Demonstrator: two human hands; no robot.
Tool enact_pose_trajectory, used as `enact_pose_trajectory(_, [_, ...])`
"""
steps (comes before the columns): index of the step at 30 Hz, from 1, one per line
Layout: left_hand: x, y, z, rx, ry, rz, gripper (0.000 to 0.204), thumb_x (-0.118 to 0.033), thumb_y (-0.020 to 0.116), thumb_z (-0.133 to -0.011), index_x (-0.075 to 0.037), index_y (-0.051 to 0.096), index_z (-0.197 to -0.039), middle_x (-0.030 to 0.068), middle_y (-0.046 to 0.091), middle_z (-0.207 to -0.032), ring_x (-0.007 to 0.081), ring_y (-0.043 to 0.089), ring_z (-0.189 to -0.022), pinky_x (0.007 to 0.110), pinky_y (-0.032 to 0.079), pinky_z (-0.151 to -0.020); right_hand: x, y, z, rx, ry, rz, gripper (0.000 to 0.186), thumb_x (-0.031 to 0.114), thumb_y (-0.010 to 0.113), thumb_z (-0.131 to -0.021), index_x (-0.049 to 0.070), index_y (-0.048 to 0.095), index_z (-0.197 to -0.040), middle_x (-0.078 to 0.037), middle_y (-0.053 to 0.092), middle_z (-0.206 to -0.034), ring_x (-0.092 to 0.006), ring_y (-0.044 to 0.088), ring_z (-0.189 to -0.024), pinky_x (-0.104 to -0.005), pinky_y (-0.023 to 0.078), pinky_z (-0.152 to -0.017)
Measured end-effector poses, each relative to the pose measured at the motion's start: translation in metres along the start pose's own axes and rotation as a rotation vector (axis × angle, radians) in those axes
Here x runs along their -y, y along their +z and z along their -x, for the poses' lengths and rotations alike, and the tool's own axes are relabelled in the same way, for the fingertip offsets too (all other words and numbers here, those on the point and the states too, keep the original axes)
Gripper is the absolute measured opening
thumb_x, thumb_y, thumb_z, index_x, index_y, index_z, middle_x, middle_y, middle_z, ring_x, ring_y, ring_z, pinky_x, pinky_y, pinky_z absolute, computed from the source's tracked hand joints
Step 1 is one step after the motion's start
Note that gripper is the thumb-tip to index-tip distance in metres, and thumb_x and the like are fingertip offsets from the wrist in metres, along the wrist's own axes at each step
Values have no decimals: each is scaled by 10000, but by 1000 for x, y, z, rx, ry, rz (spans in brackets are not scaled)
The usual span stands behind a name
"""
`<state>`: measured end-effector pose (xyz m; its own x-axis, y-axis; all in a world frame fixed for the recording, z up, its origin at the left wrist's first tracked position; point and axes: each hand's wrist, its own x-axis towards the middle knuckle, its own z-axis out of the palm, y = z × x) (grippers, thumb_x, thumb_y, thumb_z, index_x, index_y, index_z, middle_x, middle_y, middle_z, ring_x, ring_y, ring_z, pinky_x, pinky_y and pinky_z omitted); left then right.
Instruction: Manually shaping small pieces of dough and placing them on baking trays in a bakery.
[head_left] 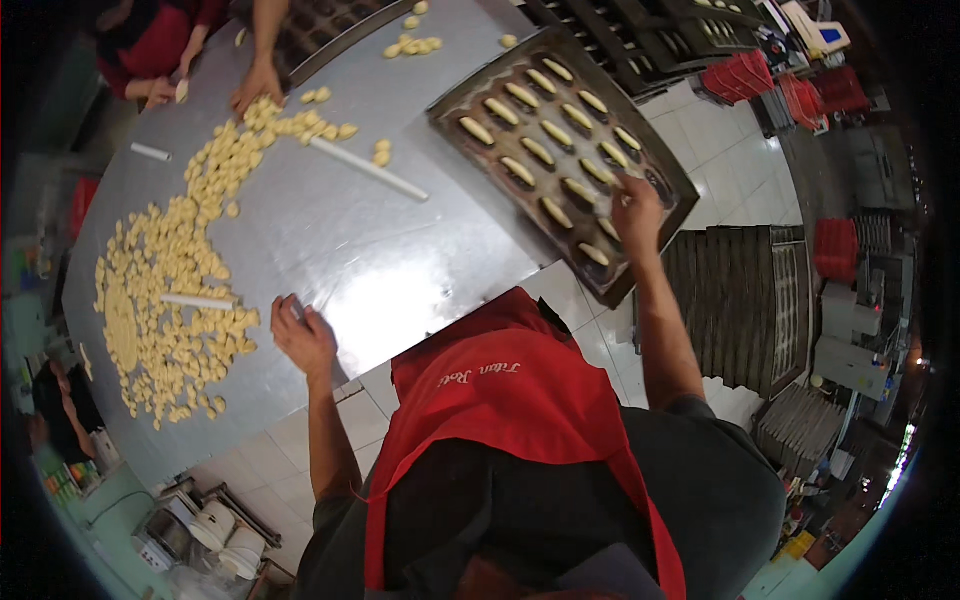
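Note:
My right hand (637, 215) is over the right side of a dark baking tray (655, 95), fingers drawn together and pointing down; what they hold, if anything, is hidden. Long pale dough rolls (557, 132) lie in rows in the tray's hollows, some beside that hand. My left hand (303, 337) rests at the near part of the metal table (330, 240), thumb apart from slightly bent fingers, with nothing seen in it. To its left spreads a heap of small yellow dough pieces (170, 260). A short white rolling pin (198, 301) lies on the heap.
A long white rod (370, 168) and another short pin (152, 152) lie on the table. Across it, another person's hand (260, 88) touches the dough pieces, and a person in red (150, 50) holds dough. Stacked trays (720, 300) stand at right, red crates (738, 77) beyond.

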<state>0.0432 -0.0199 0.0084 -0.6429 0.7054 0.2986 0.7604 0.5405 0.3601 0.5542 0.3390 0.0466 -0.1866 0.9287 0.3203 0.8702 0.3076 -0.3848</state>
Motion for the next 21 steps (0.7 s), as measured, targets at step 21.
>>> enact_pose_trajectory(21, [-230, 128, 0, 591, -201, 975, 464, -196, 595, -1133, -12, 524, -1553, 138, 586, -1482, 259, 600, -1309, 387, 482, -1146, -31, -17, 181, 310, 1075, -1102, 655, 3, 762, -876, -40, 522, -1484, -186, 712, -1293, -308, 701, -1123, -441, 576, -987])
